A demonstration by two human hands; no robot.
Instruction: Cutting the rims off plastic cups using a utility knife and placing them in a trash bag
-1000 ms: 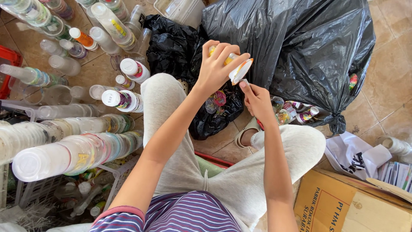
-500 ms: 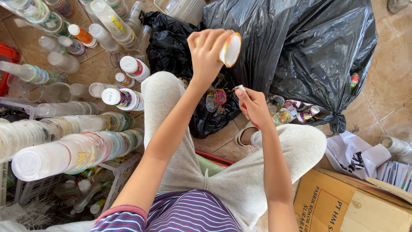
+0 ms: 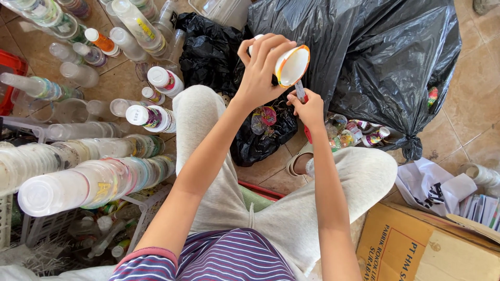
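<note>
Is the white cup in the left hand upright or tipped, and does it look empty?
Tipped: the cup in the left hand lies sideways, mouth toward the camera. Its visible inside looks white and empty.

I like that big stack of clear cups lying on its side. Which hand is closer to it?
Left. The left hand holds a white cup up, on the side toward the cup stack. The right hand grips a red-handled tool farther away.

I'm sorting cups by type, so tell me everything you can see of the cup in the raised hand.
The cup is a small white plastic one with an orange-rimmed mouth and an empty white inside. It lies tilted sideways, mouth toward the camera, above the black bags. The left hand wraps its body; the right hand holds a thin tool at its rim.
</note>
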